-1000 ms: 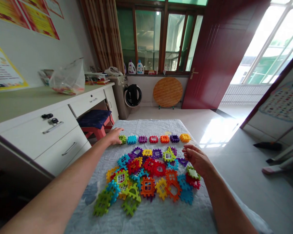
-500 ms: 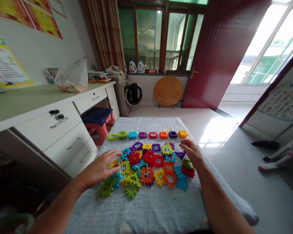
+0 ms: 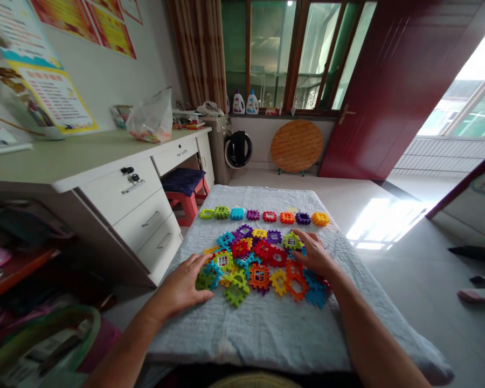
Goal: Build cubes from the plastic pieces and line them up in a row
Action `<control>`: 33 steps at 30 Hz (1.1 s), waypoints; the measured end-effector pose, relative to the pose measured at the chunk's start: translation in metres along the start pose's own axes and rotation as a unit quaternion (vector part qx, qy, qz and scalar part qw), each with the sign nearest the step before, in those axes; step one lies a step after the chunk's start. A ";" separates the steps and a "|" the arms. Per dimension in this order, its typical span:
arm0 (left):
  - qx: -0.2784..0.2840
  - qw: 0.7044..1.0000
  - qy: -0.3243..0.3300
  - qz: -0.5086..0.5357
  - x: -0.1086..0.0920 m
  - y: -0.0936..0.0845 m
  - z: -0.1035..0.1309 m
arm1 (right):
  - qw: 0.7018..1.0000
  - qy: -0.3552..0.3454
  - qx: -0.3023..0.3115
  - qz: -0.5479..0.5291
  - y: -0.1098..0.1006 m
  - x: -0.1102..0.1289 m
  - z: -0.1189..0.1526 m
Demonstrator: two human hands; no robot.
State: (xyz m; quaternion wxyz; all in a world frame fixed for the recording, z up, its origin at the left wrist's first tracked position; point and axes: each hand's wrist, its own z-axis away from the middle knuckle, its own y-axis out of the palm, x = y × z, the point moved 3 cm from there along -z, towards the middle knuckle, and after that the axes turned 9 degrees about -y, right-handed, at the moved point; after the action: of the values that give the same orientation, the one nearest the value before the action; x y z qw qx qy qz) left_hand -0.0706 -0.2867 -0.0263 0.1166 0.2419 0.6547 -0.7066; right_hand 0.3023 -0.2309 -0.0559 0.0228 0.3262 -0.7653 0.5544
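Note:
A loose pile of plastic interlocking building tiles in several colours lies on the cloth-covered table (image 3: 242, 337). My left hand (image 3: 181, 288) curves around the pile's left edge, thumb and fingers apart, beside a green tile (image 3: 204, 281) and a blue tile (image 3: 214, 274). My right hand (image 3: 313, 256) reaches over the pile's right side with fingers stretched out. Its fingertips are at a lime-green tile (image 3: 292, 240); whether they touch it I cannot tell. The hand hides some tiles beneath it. An orange tile (image 3: 259, 276) sits at the pile's front middle.
Behind the pile runs a row of tiles, from a lime frame (image 3: 207, 214) to an orange-yellow tile (image 3: 320, 219). A white desk (image 3: 117, 156) with drawers and a red stool (image 3: 186, 202) stand left. A basket (image 3: 91, 328) is at lower left.
The view has swung to the left. My left hand has come down around the pile's near-left edge. My right hand has moved inward over the pile's right side.

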 end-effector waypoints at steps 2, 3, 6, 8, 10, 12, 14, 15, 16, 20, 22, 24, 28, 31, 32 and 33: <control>-0.006 1.000 0.004 0.003 -0.001 0.003 0.000 | 1.000 -0.010 0.009 0.020 0.003 -0.001 0.000; -0.009 1.000 0.007 0.006 -0.001 0.004 0.000 | 1.000 -0.014 0.010 0.026 0.004 -0.001 -0.001; -0.025 0.999 0.021 0.017 -0.003 0.006 -0.004 | 0.999 -0.025 0.007 0.033 0.005 -0.003 -0.001; -0.035 0.999 0.027 0.025 -0.006 0.008 -0.009 | 0.999 -0.034 0.003 0.035 0.005 -0.004 -0.001; -0.041 0.998 0.034 0.036 -0.009 0.010 -0.015 | 0.999 -0.039 -0.001 0.036 0.006 -0.004 -0.001; -0.049 0.996 0.046 0.051 -0.011 0.014 -0.022 | 0.998 -0.041 -0.004 0.036 0.006 -0.004 0.000; -0.058 0.994 0.060 0.070 -0.012 0.020 -0.029 | 0.998 -0.042 -0.008 0.035 0.006 -0.004 0.000; -0.062 0.992 0.066 0.084 -0.011 0.023 -0.032 | 0.999 -0.041 -0.010 0.034 0.006 -0.004 0.000; -0.066 0.990 0.071 0.100 -0.011 0.026 -0.034 | 0.999 -0.040 -0.012 0.032 0.006 -0.004 0.000; -0.088 0.979 0.082 0.163 -0.008 0.031 -0.035 | 0.999 -0.034 -0.021 0.021 0.005 -0.002 0.000; -0.103 0.976 0.089 0.168 -0.009 0.026 -0.032 | 0.999 -0.032 -0.031 0.017 0.004 -0.001 0.001; -0.129 0.975 0.095 0.157 -0.012 0.018 -0.029 | 0.999 -0.029 -0.041 0.011 0.003 0.001 0.001; -0.188 0.972 0.094 0.106 -0.024 0.001 -0.029 | 0.998 -0.025 -0.055 -0.004 0.000 0.005 0.001; -0.186 0.976 0.097 0.051 -0.034 0.001 -0.037 | 0.997 -0.042 -0.067 -0.013 -0.004 0.017 -0.003; -0.176 0.979 0.099 0.031 -0.037 0.003 -0.040 | 0.996 -0.054 -0.070 -0.018 -0.004 0.024 -0.005; -0.164 0.981 0.101 0.010 -0.040 0.006 -0.043 | 0.995 -0.067 -0.072 -0.023 -0.005 0.031 -0.008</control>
State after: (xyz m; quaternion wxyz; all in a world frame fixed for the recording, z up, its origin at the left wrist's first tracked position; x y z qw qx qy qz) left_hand -0.0257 -0.2514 -0.0129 0.0949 0.2961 0.7675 -0.5605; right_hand 0.2777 -0.2397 -0.0367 0.0076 0.3781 -0.7951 0.4741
